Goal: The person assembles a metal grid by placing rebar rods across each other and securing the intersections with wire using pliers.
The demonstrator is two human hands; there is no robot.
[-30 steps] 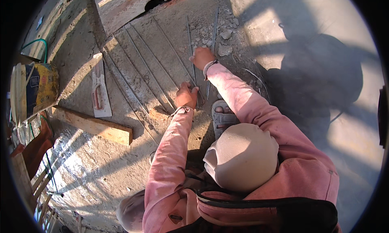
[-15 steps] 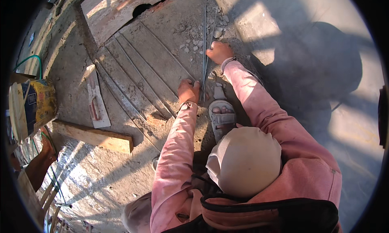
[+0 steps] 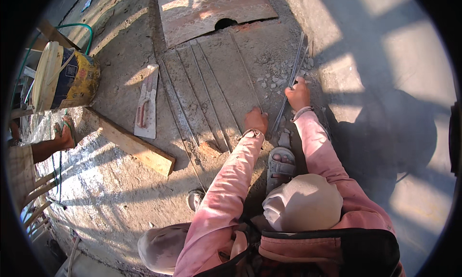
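Note:
I squat on a concrete floor in pink sleeves. My right hand (image 3: 298, 95) is closed around a bundle of thin steel rods (image 3: 297, 55) that runs from the upper right down toward my sandalled foot (image 3: 281, 162). My left hand (image 3: 255, 120) is curled, knuckles up, on the near end of a single steel rod (image 3: 245, 72), just left of the bundle's lower end. Several more rods (image 3: 204, 89) lie side by side on the floor to its left. Small stone chips (image 3: 274, 77) are scattered between my hands.
A plastering float (image 3: 146, 103) and a wooden plank (image 3: 134, 146) lie to the left. A yellow bucket (image 3: 72, 79) with a green hose (image 3: 72, 26) stands at far left. Another person's sandalled foot (image 3: 65, 135) is beside it. A patterned metal sheet (image 3: 211, 7) lies at the top.
The view has swung, bringing the bucket and the other person's foot into sight. The rod bundle has come nearer, its lower end now past my left hand. Both hands stay on the rods.

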